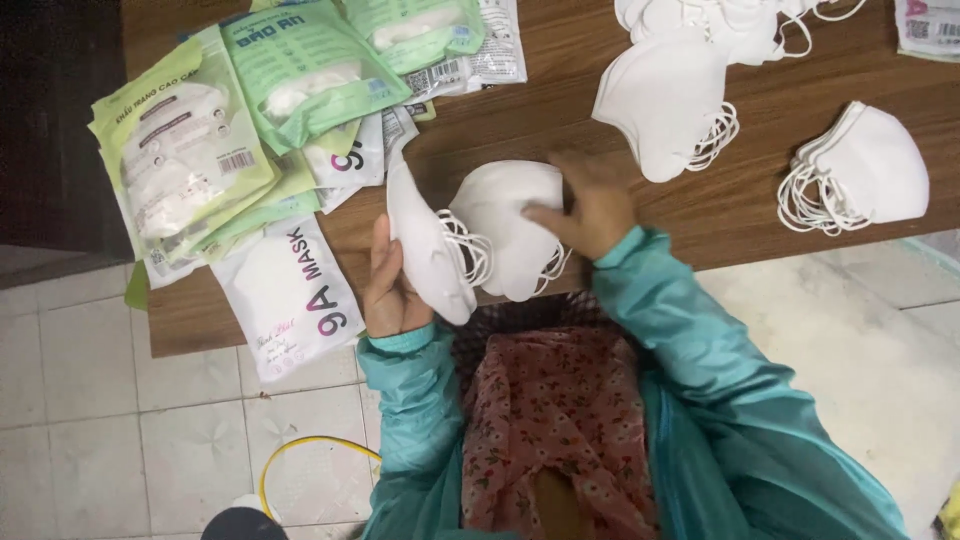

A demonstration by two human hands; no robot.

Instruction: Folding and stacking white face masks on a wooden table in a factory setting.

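My left hand (392, 290) grips a folded white face mask (425, 245) upright by its edge, just over the near edge of the wooden table (560, 100). My right hand (592, 205) presses on a second stack of white masks (510, 225) right beside it, fingers closed over their top. The ear loops of both hang between the two. Teal sleeves cover both arms.
Green and white packaged masks (230, 130) lie piled at the table's left, one white pack (290, 300) overhanging the near edge. More loose white mask stacks sit at the centre back (665, 100) and right (865, 165). A yellow cable (300, 450) lies on the tiled floor.
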